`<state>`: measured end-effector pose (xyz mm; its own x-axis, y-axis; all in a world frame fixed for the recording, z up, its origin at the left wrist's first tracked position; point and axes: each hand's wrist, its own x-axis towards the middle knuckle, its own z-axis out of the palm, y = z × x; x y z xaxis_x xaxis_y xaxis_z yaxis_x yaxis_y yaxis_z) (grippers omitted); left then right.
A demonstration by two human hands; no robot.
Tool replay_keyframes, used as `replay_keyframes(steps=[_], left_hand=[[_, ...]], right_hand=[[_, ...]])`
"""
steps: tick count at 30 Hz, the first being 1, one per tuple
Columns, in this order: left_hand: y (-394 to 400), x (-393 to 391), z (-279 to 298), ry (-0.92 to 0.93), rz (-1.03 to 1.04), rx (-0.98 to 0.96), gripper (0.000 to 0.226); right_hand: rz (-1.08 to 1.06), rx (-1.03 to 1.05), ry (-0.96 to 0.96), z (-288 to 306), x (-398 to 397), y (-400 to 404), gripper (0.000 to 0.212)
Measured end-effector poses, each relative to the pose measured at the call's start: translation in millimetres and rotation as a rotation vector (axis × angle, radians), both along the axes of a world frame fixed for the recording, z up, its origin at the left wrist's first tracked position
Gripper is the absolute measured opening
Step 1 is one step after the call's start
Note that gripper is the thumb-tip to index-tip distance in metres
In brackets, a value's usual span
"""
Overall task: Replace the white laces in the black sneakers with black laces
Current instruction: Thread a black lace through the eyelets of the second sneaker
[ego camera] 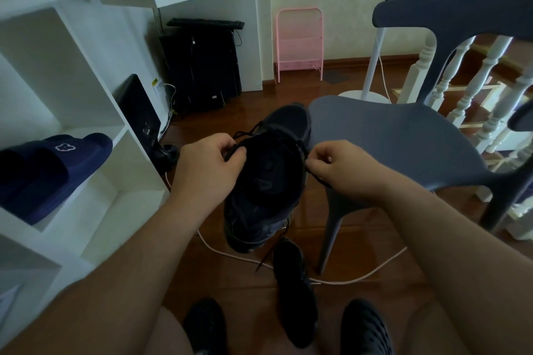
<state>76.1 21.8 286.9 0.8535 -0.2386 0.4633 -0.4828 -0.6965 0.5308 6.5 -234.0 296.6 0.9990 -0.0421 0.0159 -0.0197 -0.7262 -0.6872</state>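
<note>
A black low-top sneaker hangs in the air between both hands, its opening toward the camera, above the brown wooden floor. The left hand pinches a thin black lace at the sneaker's left edge; the right hand pinches the lace's other end at the right edge (fingers curled tight). A second black sneaker lies on the floor below, beside a grey plastic chair.

sneaker between left hand and right hand | chair right | shelf left | second sneaker on floor below
</note>
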Motion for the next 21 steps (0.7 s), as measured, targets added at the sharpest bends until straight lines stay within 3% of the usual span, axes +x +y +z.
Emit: replay_keyframes(steps=[2,6,8,11,14,18,21], left_hand=[[2.8,1.4,1.7,-0.023,0.006,-0.019,0.025],[9.7,4.7,4.8,-0.064,0.056,-0.041,0.025],[11.0,4.6,4.5,-0.052,0.058,-0.034,0.025],[9.8,4.2,3.0,-0.030,0.036,-0.062,0.025],[7.6,3.2,3.2,-0.009,0.032,-0.064,0.025],[7.4,3.7,4.4,-0.007,0.037,-0.052,0.025],[10.1,6.0,5.6,-0.010,0.043,-0.055,0.024]], right_hand=[[-0.015,-0.158,0.100,-0.3,1.6,-6.9,0.029],[0.086,-0.609,0.558,-10.5,-4.0,-15.0,0.022],[0.114,-0.545,0.533,-12.0,-4.1,-16.7,0.017],[0.091,-0.125,0.233,-4.8,-1.5,-13.2,0.007],[0.071,0.214,0.087,-1.1,-3.3,-1.2,0.017],[0.122,0.156,0.003,-1.6,-5.4,9.4,0.026],[0.232,0.084,0.189,4.9,-8.0,2.0,0.034]])
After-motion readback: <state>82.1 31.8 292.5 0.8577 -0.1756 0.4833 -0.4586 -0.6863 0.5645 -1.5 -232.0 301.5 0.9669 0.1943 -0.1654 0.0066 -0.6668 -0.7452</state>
